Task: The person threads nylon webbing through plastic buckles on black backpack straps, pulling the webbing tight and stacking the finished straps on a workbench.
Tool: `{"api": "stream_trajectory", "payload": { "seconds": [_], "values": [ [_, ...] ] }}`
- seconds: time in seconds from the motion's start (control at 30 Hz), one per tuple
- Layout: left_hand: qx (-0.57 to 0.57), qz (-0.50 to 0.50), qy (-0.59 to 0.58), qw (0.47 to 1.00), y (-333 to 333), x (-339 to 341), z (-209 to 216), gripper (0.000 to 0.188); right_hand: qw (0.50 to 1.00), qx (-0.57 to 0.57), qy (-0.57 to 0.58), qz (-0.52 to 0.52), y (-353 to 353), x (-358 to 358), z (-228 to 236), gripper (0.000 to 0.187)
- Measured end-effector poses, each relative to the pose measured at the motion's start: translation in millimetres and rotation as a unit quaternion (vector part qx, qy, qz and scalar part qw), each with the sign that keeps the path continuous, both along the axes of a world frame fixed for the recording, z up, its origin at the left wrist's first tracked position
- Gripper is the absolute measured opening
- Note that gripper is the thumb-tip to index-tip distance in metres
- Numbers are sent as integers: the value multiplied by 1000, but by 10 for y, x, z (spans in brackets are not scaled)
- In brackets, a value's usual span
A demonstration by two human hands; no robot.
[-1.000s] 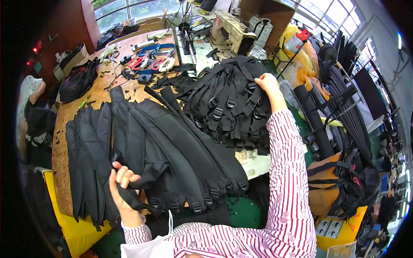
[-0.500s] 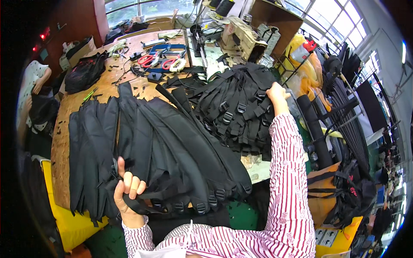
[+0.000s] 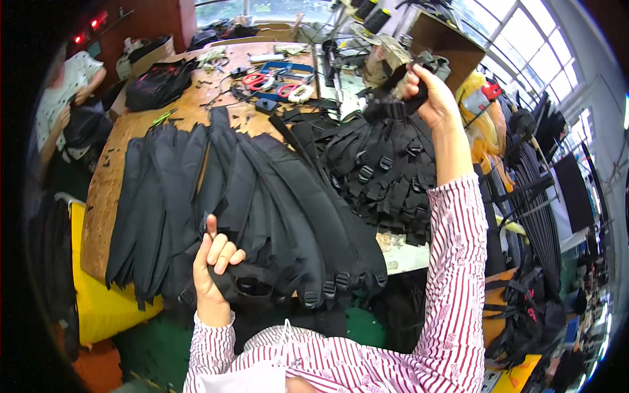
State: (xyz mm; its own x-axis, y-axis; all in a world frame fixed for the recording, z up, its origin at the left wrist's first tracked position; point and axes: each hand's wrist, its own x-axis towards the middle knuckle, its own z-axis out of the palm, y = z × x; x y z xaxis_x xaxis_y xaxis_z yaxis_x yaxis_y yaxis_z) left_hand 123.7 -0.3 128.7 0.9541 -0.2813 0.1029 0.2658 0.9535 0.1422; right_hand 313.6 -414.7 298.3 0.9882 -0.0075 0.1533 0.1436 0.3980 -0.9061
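Your left hand [image 3: 216,265] was over the near part of a spread of black padded straps [image 3: 282,190], its fingers curled around a black strap [image 3: 241,280] that trailed off to the right. The padded straps fanned across the table [image 3: 98,245]: the leftmost ran almost straight toward you, while those farther right slanted rightward at their near ends, where several buckles [image 3: 342,280] showed. Ahead and to the right of your left hand lay a heap of buckled webbing [image 3: 377,173], and your right hand [image 3: 432,98] was the nearer one to it. You had that right hand raised above the heap's far right edge, well apart from the left and closed on a dark webbing piece [image 3: 386,110], which stuck out leftward from your grip. The piece was bunched and blurred, so its long axis could not be told.

As for markings, the black bag [image 3: 157,85] at the table's far left showed reddish marks too small to make out. At the far right, a dark bag [image 3: 524,327] bore slanted red lettering, also blurred. No writing showed on what you held.
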Motion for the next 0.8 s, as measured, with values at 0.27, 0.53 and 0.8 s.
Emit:
{"api": "stream_trajectory", "payload": {
  "seconds": [0.27,0.53,0.8],
  "values": [
    [-4,-31,99,995,-80,-399,261,10,976,182,-112,42,1925,-756,-153,28],
    [23,-10,56,998,-18,-718,282,31,986,117,-115,5,3181,-2065,-748,23],
    [136,204,62,968,618,-1039,251,17,996,16,-48,75,3190,-2667,-1401,19]
  ]
}}
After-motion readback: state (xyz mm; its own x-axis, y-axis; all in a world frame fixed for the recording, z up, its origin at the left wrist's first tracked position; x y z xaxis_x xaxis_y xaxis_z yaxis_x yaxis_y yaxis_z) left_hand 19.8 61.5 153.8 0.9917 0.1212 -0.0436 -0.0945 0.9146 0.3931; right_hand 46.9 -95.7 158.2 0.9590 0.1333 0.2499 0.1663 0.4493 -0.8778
